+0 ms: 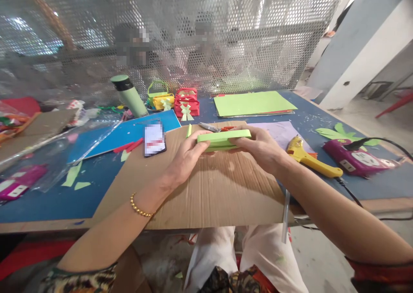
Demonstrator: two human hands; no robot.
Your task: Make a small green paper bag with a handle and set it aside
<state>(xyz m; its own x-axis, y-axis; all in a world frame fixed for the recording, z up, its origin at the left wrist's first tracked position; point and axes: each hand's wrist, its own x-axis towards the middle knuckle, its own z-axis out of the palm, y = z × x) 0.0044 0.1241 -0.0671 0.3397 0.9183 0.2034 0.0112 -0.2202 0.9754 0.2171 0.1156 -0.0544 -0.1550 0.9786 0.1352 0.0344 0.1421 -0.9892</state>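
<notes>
Taking the sheet of corrugated cardboard (206, 189) as the landmark, a magenta item in clear plastic (17, 185) lies far off its left edge, on the blue table (48, 207). Just past the cardboard's upper left corner sits a phone (154, 139), and farther back stands a green bottle (129, 95), with yellow and red paper baskets (186, 103) beside it. Above the middle of the cardboard, the left hand (185, 159) pinches the left end of a flat green paper box (222, 139). The box is raised off the cardboard; its long axis runs left to right, nearly level, broad face upward. The right hand (263, 149) is closed on the box's right end, thumb on top. Scissors (214, 128) lie just behind the box. Right of the cardboard rests a yellow glue gun (306, 157), then a magenta power strip (358, 161) farther right.
</notes>
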